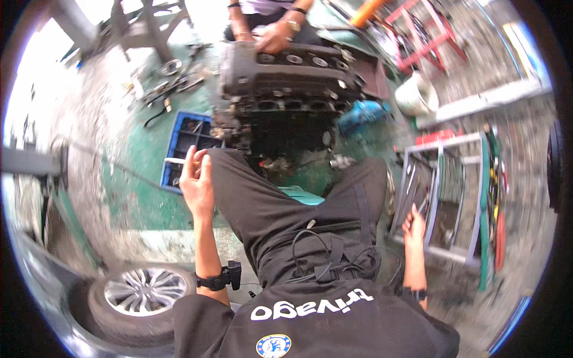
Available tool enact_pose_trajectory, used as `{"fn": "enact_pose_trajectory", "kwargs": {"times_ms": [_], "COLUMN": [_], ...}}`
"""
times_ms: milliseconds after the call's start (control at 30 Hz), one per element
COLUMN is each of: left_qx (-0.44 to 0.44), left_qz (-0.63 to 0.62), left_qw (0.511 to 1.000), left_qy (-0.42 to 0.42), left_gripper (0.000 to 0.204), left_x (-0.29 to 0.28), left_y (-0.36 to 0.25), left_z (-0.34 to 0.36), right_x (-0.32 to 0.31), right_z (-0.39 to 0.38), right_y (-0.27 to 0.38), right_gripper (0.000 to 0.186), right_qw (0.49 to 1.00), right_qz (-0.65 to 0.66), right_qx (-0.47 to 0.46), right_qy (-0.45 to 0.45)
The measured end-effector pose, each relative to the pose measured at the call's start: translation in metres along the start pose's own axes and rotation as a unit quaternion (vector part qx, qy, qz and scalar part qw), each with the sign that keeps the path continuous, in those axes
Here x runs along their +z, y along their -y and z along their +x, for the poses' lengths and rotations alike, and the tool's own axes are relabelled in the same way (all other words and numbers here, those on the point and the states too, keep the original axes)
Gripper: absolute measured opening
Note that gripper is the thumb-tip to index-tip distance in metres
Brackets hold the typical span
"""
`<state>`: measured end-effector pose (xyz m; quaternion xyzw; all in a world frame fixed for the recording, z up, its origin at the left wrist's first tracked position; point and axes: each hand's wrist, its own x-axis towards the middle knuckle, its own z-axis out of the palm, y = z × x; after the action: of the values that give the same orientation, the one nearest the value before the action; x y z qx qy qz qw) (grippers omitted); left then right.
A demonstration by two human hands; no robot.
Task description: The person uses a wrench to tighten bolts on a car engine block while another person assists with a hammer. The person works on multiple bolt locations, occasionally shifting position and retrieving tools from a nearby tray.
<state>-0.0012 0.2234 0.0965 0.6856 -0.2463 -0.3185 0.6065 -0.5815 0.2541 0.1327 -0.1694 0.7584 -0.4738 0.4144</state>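
My left hand (198,182) is raised beside my left knee, with a short, thin white stick (175,160) pinched between its fingers. Below that hand lies a blue divided tray (177,128) with small dark parts in it. On my right side, my right hand (413,228) is closed at the edge of a grey metal tool cart (444,256). A thin metallic piece shows by its fingertips, too blurred to name. In front of my spread knees stands a dark engine (292,86) with a row of round openings along its top.
Across the engine, another person's hands (277,37) rest on its far edge. Loose parts (167,89) lie on the green floor at left. Near the engine's right are a blue cloth-like bundle (365,114) and a white bucket (416,94). A car wheel (146,292) is at lower left.
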Motion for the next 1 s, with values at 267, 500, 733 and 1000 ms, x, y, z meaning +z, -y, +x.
{"fn": "enact_pose_trajectory", "kwargs": {"times_ms": [267, 500, 733, 1000], "left_qx": [0.049, -0.092, -0.018, -0.176], "left_qz": [0.101, 0.12, 0.298, 0.419], "left_qw": [0.99, 0.988, 0.953, 0.89], "left_qy": [0.09, 0.04, 0.043, -0.024], "left_gripper": [0.05, 0.062, 0.059, 0.06], "left_x": [0.047, 0.071, 0.105, 0.126], "left_y": [0.013, 0.051, 0.052, 0.038], "left_z": [0.055, 0.084, 0.087, 0.065], "right_x": [0.016, 0.001, -0.028, -0.013], "right_z": [-0.009, 0.019, 0.127, 0.2], "right_y": [0.023, 0.005, -0.047, -0.121], "right_gripper": [0.015, 0.02, 0.031, 0.047], "right_qw": [1.0, 0.997, 0.98, 0.945], "right_qz": [0.009, 0.03, -0.046, -0.178], "right_qx": [0.0, 0.059, 0.121, 0.264], "right_qy": [0.01, -0.035, -0.152, -0.077]}}
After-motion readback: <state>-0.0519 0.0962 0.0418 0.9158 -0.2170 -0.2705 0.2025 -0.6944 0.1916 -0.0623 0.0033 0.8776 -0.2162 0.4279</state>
